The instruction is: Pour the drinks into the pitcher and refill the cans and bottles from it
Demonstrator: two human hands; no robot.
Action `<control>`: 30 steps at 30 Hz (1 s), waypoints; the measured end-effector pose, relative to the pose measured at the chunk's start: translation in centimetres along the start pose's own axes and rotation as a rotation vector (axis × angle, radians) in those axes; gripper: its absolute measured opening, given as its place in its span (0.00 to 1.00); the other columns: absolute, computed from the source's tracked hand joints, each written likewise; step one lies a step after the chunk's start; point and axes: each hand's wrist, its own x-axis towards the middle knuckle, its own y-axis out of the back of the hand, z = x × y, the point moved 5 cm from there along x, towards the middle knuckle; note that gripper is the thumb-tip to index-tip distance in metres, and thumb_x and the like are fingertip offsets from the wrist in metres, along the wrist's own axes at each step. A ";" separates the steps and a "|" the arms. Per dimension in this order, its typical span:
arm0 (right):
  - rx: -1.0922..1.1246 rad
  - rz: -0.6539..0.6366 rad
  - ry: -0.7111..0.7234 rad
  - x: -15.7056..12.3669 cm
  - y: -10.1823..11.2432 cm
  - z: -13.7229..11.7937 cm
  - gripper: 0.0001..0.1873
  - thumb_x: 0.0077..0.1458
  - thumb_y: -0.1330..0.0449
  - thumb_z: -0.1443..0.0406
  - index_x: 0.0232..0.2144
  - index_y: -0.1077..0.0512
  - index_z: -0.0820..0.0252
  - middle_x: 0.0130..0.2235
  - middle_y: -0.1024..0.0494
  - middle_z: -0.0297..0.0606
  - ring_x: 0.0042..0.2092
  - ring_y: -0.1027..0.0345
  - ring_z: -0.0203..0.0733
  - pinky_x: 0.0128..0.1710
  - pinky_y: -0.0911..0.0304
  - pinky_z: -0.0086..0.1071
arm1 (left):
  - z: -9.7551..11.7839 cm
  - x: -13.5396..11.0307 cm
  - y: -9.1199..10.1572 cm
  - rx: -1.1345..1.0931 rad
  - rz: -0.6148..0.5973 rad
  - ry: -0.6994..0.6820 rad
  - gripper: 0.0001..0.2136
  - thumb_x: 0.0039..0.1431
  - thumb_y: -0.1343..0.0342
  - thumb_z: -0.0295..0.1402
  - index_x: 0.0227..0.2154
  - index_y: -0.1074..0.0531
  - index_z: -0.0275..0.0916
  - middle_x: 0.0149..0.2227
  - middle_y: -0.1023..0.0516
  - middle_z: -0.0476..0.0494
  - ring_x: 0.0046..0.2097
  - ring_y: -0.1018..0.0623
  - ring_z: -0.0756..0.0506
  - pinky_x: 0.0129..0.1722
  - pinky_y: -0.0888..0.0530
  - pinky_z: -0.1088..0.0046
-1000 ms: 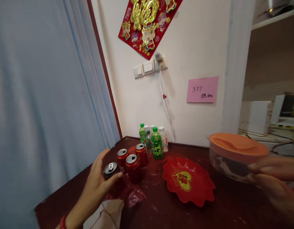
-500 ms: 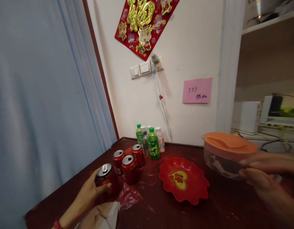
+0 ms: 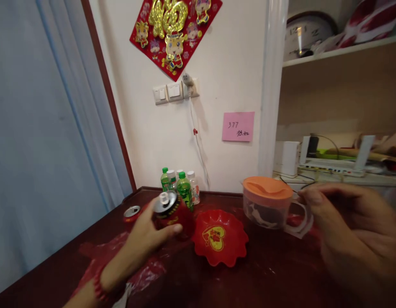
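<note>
My left hand is wrapped round a red drink can and holds it tilted above the dark red table, just left of a red scalloped plate. My right hand is at the right, fingers curled at the handle of a clear jug with an orange lid that stands on the table behind the plate. Whether the fingers grip the handle or only touch it is unclear.
Another red can stands at the table's left edge. Several small bottles are grouped against the wall. Crumpled red plastic film lies under my left forearm. A shelf with a white box and cables runs at the right.
My left hand has lifted the can and carried it right towards the plate. The jug has gone from held in the air to standing on the table. The view has swung right.
</note>
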 end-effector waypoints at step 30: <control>0.478 0.224 -0.673 -4.0 -3.7 19.3 0.26 0.39 0.32 0.43 0.25 0.31 0.58 0.22 0.30 0.25 0.24 0.37 0.32 0.25 0.38 0.26 | -8.8 4.7 -13.6 -0.180 -0.388 -0.017 0.36 0.44 0.35 0.34 0.60 0.35 0.41 0.61 0.29 0.37 0.61 0.32 0.32 0.63 0.38 0.54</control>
